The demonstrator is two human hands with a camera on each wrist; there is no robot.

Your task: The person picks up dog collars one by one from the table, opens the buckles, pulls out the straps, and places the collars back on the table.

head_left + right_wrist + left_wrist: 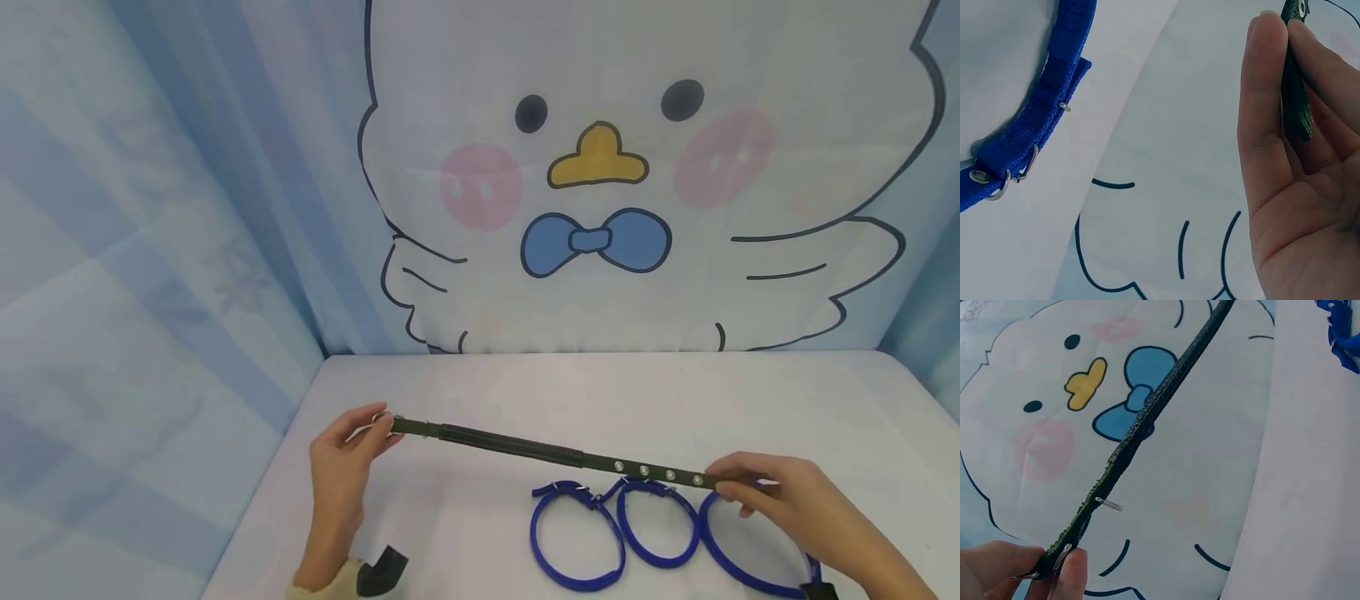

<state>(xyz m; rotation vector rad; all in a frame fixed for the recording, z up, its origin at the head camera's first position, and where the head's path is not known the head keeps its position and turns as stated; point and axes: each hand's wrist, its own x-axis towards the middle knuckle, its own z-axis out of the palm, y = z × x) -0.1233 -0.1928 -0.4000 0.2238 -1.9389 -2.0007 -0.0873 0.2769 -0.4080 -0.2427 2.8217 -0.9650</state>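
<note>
Remaining unlooped: long, dark-green, flat strap [510,445], held above white tabletop [525,385]?

Yes; ends pinched tightly by left hand [343,462] and right hand [791,493]. Three ring-shaped blue webbing collars [667,563] are judged done.

A small curtained-off booth with a table is shown, though whether it is set up in a home, a studio or a workroom cannot be told. The far edge of the white table [450,383] is backed by a hanging cloth [315,50], on which a large cartoon bird [592,50] is printed, with a yellow beak [597,162] and a blue bow tie [590,241]. The left side is closed off by a blue-striped curtain [142,275], and more blue fabric [930,317] is seen at the right
</note>
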